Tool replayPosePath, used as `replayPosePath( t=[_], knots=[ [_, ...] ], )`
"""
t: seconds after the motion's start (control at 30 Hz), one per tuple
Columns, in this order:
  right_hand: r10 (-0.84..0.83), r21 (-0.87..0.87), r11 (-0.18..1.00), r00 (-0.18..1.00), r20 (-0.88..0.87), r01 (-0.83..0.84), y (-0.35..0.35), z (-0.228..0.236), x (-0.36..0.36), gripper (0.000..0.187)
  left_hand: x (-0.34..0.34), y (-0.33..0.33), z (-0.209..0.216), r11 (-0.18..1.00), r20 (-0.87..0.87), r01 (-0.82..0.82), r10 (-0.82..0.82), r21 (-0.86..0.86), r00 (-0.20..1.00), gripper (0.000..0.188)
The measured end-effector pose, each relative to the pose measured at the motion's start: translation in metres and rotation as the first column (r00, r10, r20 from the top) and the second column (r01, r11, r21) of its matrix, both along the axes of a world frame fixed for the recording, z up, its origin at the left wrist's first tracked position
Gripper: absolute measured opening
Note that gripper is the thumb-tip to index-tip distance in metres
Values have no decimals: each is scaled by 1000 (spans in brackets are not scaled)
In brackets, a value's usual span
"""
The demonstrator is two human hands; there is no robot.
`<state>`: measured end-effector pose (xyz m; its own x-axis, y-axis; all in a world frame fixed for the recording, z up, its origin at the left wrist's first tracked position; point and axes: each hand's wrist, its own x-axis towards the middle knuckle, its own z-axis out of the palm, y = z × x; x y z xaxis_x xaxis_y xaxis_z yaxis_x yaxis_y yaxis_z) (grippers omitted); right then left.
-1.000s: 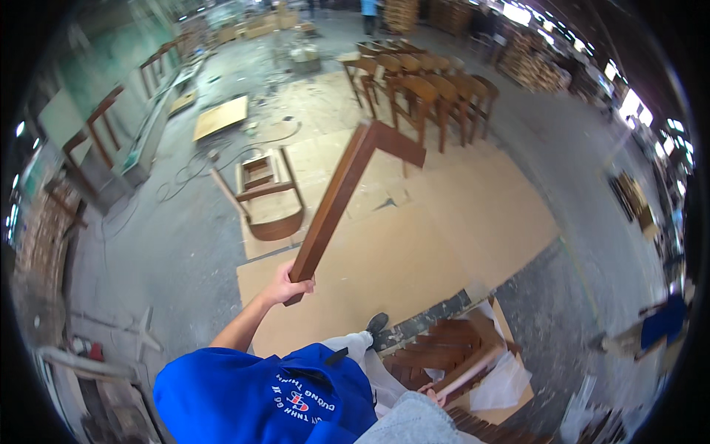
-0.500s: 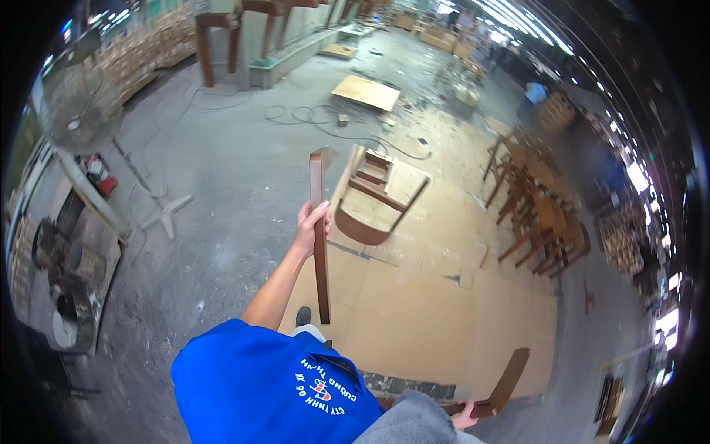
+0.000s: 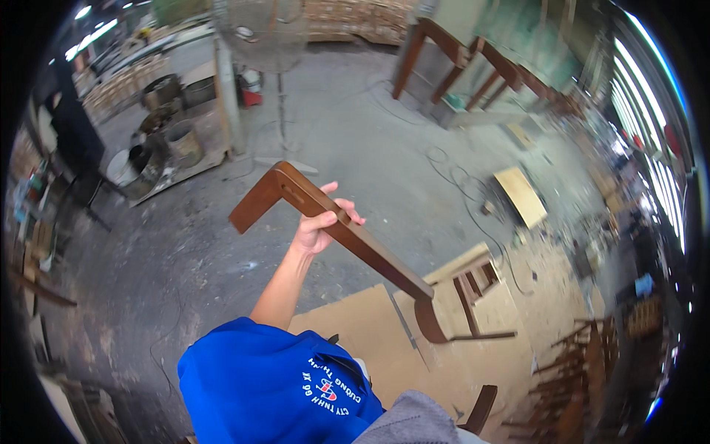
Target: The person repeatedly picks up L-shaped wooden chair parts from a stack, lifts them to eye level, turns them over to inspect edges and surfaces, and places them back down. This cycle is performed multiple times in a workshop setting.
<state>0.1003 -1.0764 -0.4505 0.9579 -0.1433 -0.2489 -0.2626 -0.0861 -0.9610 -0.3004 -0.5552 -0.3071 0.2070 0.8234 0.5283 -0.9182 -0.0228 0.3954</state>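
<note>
My left hand (image 3: 319, 228) is closed round a brown varnished L-shaped wooden chair-frame piece (image 3: 381, 263), gripping it by its long bar near the bend. The short leg points down to the left, and a slot shows in the wood near the corner. The far end of the long bar overlaps, in view, a chair frame with a curved edge (image 3: 430, 322) that lies on the cardboard. A second brown wooden piece (image 3: 482, 409) shows at the lower right, past my grey-covered right side. My right hand is hidden there.
Cardboard sheets (image 3: 347, 314) cover part of the grey floor. A pale board (image 3: 520, 196) and loose cable (image 3: 462, 185) lie beyond the chair frame. A standing fan (image 3: 281, 111), buckets (image 3: 181, 144), more wooden frames (image 3: 492, 63) and stacked chairs (image 3: 569, 377) stand around.
My view has swung left. The piece in my left hand has turned from near upright to a slant, showing its L shape. My right hand has gone out of sight.
</note>
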Motion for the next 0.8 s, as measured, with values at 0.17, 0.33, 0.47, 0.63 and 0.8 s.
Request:
replayPosePath(
  t=[0.17,0.33,0.47,0.63,0.8],
  knots=[
    [491,188,852,870,37,-489,156,4,104,26,-36,10,52,875,-351,-372,469,309,811,80],
    [755,145,602,619,218,-785,313,21,131,28,-52,17,113,245,-289,-525,957,815,-1,51],
    [842,124,459,475,254,-880,433,38,140,23,-57,53,170,-34,-189,-497,900,867,-392,20],
    [841,-117,335,241,484,-935,545,60,127,25,-82,106,217,108,-466,-680,805,725,-368,104],
    [755,-249,532,320,571,-809,586,77,80,52,-122,198,230,193,-527,-729,808,657,-262,94]
  ],
)
